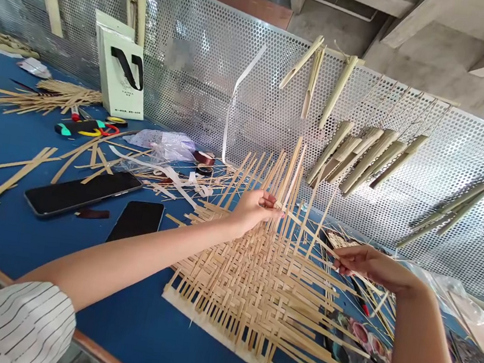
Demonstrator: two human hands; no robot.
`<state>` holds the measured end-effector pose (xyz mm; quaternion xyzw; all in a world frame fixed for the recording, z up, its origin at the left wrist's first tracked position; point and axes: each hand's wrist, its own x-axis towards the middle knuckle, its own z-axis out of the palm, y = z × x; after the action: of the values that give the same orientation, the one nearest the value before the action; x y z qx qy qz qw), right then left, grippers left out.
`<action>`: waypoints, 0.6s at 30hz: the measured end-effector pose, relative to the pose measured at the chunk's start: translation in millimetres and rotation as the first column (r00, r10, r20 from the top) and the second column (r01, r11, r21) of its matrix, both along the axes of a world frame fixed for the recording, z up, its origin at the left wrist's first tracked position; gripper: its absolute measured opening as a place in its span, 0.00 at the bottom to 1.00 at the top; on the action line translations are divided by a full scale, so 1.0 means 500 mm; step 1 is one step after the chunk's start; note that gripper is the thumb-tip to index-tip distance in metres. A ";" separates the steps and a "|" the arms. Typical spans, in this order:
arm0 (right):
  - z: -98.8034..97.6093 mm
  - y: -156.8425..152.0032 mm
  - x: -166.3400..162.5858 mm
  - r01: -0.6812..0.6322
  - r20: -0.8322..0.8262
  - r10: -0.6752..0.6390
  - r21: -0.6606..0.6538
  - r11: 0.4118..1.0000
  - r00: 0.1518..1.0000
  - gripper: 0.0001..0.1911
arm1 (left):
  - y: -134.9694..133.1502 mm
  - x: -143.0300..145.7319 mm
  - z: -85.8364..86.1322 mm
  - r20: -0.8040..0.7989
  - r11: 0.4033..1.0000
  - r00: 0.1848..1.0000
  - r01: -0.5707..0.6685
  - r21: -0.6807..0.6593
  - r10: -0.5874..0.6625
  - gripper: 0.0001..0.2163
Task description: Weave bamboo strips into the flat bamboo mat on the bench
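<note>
A half-woven bamboo mat [238, 271] lies on the blue table, its loose strips sticking out at the far side and the right. Across its far part runs a thin bamboo strip [307, 229], held at both ends. My left hand [253, 210] pinches the strip's left part among the upright strips. My right hand [369, 265] has its fingers closed on the strip's right part, off the mat's right edge. A pale band [220, 335] borders the mat's near edge.
Two phones [82, 192] lie left of the mat, with pliers [81, 127] and loose bamboo strips [22, 174] beyond. A pale box [118, 68] stands against the perforated metal screen [195, 67]. Bamboo pieces [362, 156] hang there. A palette-like tray [357, 354] sits at right.
</note>
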<state>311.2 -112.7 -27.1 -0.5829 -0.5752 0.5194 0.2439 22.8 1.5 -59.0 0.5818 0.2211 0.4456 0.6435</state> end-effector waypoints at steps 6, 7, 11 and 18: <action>-0.004 0.000 0.003 -0.001 -0.019 0.001 -0.017 1.000 1.000 0.15 | -0.002 0.000 0.000 -0.001 1.000 1.000 -0.011 -0.013 0.011 0.12; -0.004 0.000 0.004 0.000 -0.020 0.000 -0.020 1.000 1.000 0.16 | -0.002 0.000 0.000 -0.002 1.000 1.000 -0.016 -0.011 0.016 0.12; -0.004 -0.002 0.005 -0.002 -0.025 0.002 -0.033 0.999 1.000 0.16 | -0.005 -0.001 0.000 0.004 0.998 0.999 -0.047 0.037 0.047 0.11; 0.007 -0.005 -0.006 -0.016 0.000 0.016 -0.010 1.000 1.000 0.17 | -0.001 0.000 -0.012 0.006 0.988 0.998 -0.067 0.138 0.067 0.13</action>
<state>308.1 -115.0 -23.5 -0.5794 -0.5775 0.5241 0.2368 22.9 1.0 -65.0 0.6170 0.2085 0.4817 0.5863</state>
